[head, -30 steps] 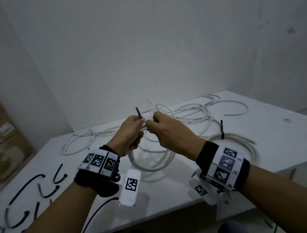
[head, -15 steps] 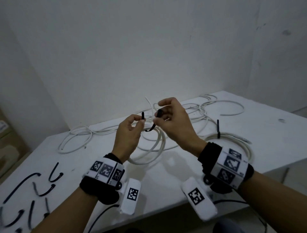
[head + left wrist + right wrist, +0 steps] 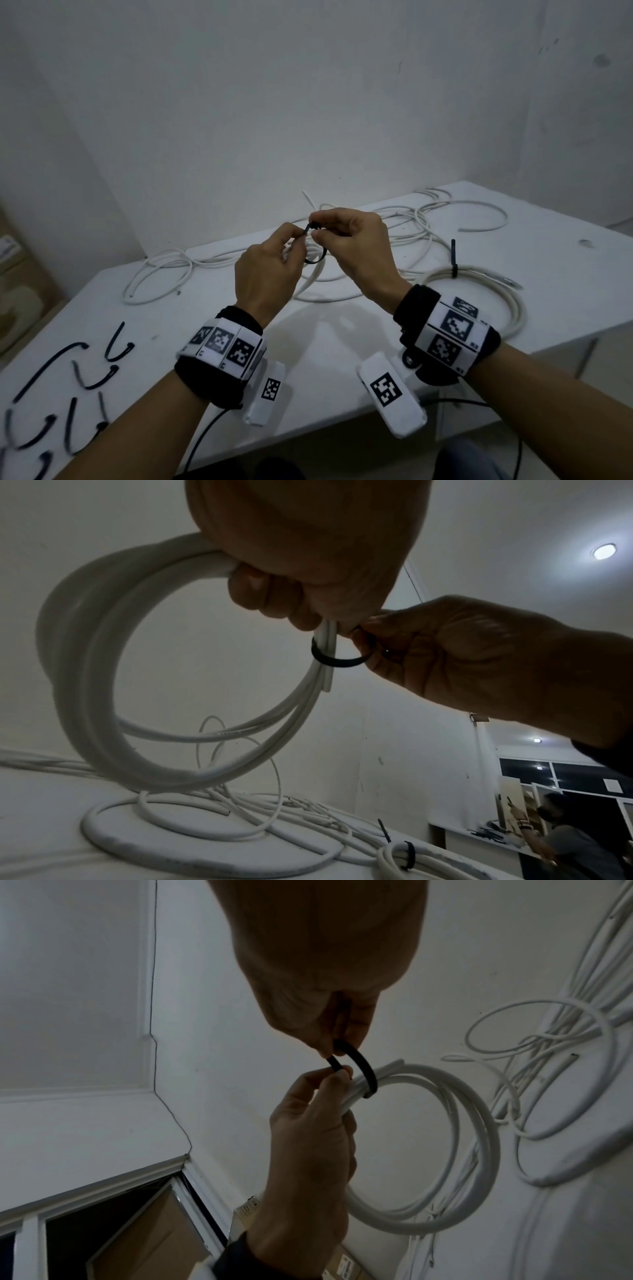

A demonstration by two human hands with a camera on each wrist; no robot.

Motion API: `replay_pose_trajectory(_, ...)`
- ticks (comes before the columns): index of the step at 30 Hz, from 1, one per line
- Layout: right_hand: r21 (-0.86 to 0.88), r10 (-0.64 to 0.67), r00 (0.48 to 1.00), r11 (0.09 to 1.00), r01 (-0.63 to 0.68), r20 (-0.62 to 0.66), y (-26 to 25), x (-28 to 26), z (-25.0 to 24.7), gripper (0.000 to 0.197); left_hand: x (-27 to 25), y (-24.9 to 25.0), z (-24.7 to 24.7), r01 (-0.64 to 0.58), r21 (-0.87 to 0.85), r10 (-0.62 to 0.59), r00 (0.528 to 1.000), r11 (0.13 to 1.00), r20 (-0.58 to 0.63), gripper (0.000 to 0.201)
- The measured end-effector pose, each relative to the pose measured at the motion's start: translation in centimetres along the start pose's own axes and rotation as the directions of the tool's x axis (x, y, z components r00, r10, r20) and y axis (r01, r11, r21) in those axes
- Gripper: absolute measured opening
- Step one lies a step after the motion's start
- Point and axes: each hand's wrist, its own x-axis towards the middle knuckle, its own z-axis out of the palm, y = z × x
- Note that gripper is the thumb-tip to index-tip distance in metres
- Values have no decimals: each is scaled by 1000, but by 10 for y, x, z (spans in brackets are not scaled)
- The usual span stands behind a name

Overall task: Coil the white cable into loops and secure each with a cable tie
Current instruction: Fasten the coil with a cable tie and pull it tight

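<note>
My left hand (image 3: 299, 238) holds a small coil of white cable (image 3: 85, 669) above the white table (image 3: 342, 342); its lower fingers curl round the strands. A black cable tie (image 3: 317, 259) is bent into a loose loop round the coil (image 3: 479, 1123), just past my left fingers. My right hand (image 3: 315, 229) pinches one end of the tie (image 3: 365, 1069). The thumb and forefinger of my left hand (image 3: 325, 1096) pinch the other end. The two ends meet between the fingertips. In the left wrist view the tie (image 3: 337, 662) hangs slack round the strands.
A finished coil (image 3: 479, 274) with a black tie (image 3: 454, 257) lies at the right. Loose white cables (image 3: 411, 222) sprawl along the back. Several spare black ties (image 3: 68, 377) lie at the front left. A cardboard box (image 3: 20, 274) stands beyond the left edge.
A second ago the tie stood upright in my left hand. My right hand has since brought its end up and round, so the tie now loops round the coil.
</note>
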Motion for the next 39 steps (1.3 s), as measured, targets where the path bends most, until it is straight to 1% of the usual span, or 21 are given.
replay_pose_trajectory(4, -7, -12, 1000, 1000, 12, -10, -2, 1, -1, 21, -1, 0, 0, -51, 38, 51, 999, 998, 12, 29)
replay_pose_trajectory(8, -43, -10, 1000, 999, 10, -3, 0, 1, -3, 21, -2, 2, 3, -94, 62, 94, 996, 994, 9, 28)
replay_pose_trajectory(11, -59, 12, 1000, 998, -12, 4, 2, 0, -5, 20, -3, 3, 4, -84, 54, 84, 996, 995, 0, 29)
replay_pose_trajectory(15, -50, 23, 1000, 998, -23, 4, 2, 2, -9, 19, -3, 7, 3, -100, 57, 101, 995, 993, -14, 27)
replay_pose_trajectory(20, -54, 18, 1000, 998, -17, 13, 2, 3, -14, 20, -3, 11, 3, -148, 75, 150, 988, 986, -20, 25)
replay_pose_trajectory(24, -64, 64, 993, 996, -57, 99, 4, 4, -16, 19, -4, 13, 1, -224, 99, 226, 974, 970, -15, 23)
replay_pose_trajectory(26, 30, 108, 977, 993, -115, 185, 2, 6, -20, 17, -5, 13, 1, -223, 96, 225, 974, 970, -9, 22)
replay_pose_trajectory(28, 159, 137, 955, 970, -183, 263, 0, 7, -25, 15, -6, 13, 1, -181, 65, 181, 983, 981, 2, 22)
replay_pose_trajectory(29, 189, 131, 954, 964, -186, 270, 0, 8, -26, 15, -5, 13, 1, -147, 40, 147, 989, 988, 14, 21)
replay_pose_trajectory(31, 152, 88, 969, 980, -125, 232, 1, 8, -24, 13, -3, 15, 2, -69, -33, 70, 997, 997, 43, 18)
replay_pose_trajectory(33, 20, 22, 986, 999, -25, 168, 3, 7, -19, 8, -1, 18, 1, -9, -87, 15, 998, 996, 68, 13)
replay_pose_trajectory(35, -134, -77, 991, 987, 91, 109, 3, 7, -16, 8, 1, 20, 0, 32, -148, -17, 995, 989, 102, 14)
replay_pose_trajectory(37, -309, -228, 968, 918, 249, 103, 4, 7, -14, 9, 2, 24, -2, 90, -255, -49, 986, 963, 162, 17)
replay_pose_trajectory(39, -428, -342, 928, 823, 373, 150, 6, 8, -11, 7, 3, 27, -4, 145, -346, -76, 976, 927, 204, 19)
